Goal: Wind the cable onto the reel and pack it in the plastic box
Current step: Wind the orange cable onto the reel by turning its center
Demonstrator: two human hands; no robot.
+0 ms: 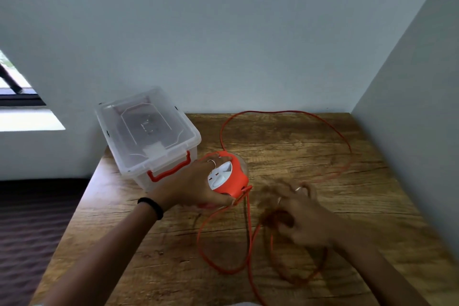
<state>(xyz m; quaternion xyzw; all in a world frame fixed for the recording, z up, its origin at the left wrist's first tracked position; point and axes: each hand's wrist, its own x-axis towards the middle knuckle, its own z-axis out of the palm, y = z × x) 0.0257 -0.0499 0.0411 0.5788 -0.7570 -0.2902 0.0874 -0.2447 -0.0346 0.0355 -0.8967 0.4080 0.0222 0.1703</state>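
My left hand (pixel 196 186) grips the orange reel (pixel 229 176) with its white socket face, holding it tilted just above the wooden table. The orange cable (pixel 250 228) runs from the reel in loose loops over the table, one long loop reaching the back right corner. My right hand (pixel 295 213) is to the right of the reel, blurred by motion, its fingers curled round a strand of the cable. The clear plastic box (pixel 149 136) with an orange handle stands shut at the table's back left, close to my left hand.
The wooden table (pixel 298 146) sits in a corner, with walls behind and to the right. Its left edge drops to a dark floor (pixel 32 226). A window (pixel 15 87) is at the far left.
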